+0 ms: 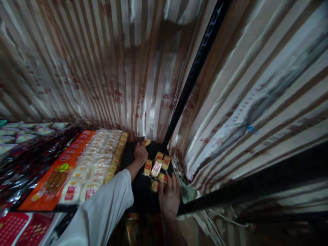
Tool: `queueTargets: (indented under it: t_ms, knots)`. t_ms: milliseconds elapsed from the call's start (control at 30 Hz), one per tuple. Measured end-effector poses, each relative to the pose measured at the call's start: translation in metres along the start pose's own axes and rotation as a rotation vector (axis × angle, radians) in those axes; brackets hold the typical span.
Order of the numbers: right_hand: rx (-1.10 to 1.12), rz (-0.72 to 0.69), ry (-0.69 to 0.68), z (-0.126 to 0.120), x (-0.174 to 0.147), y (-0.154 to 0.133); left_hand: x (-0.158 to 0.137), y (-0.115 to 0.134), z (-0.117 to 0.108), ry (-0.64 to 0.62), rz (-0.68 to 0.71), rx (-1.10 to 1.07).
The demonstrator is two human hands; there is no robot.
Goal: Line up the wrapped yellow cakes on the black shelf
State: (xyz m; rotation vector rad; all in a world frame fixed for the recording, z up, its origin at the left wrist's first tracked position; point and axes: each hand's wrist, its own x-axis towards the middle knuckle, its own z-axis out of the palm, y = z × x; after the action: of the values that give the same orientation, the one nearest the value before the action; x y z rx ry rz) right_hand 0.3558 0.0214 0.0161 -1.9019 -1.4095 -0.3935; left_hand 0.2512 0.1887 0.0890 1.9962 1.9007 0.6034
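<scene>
My left hand [140,153] reaches to the back of a black shelf [143,200]. Its fingers are closed on a small yellow wrapped snack packet [147,142]. Nearer to me, my right hand [169,199] lies low over the shelf's right side with its fingers stretched forward. Its fingertips touch or nearly touch a yellow snack packet [162,178]. Several like packets lie loosely between the hands, one of them a paler packet [156,168] with a red label. Another yellow packet [154,186] sits just left of the right fingers.
Rows of white wrapped snacks [88,165] and orange packs [57,171] fill the left. Dark shiny packs [30,160] lie beyond them. A black metal post [196,73] stands at the corner, and striped plastic sheeting [110,68] hangs behind. A dark bar [246,174] crosses the right.
</scene>
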Motion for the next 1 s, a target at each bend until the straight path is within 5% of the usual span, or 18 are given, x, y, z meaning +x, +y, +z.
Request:
queueTargets:
  t_ms: [233,433,600,667,833,1000]
  knots:
    - [0.128,-0.024,0.068,0.000,-0.001,0.003,-0.022,0.018,-0.056,0.078,0.105,-0.198]
    - [0.475,0.096,0.051,-0.032,0.016,-0.017,-0.054,0.012,-0.111,-0.186,0.393,-0.400]
    - [1.118,0.576,-0.309,-0.071,0.047,-0.064,-0.081,-0.009,-0.139,-0.340,0.518,-0.474]
    - [1.246,0.603,-0.456,-0.080,0.056,-0.081,-0.088,-0.017,-0.147,-0.378,0.557,-0.487]
    - [1.265,0.579,-0.651,-0.085,0.056,-0.105,-0.095,-0.030,-0.157,-0.434,0.486,-0.562]
    - [1.280,0.602,-0.642,-0.068,0.052,-0.106,-0.088,-0.036,-0.145,-0.331,0.276,-0.497]
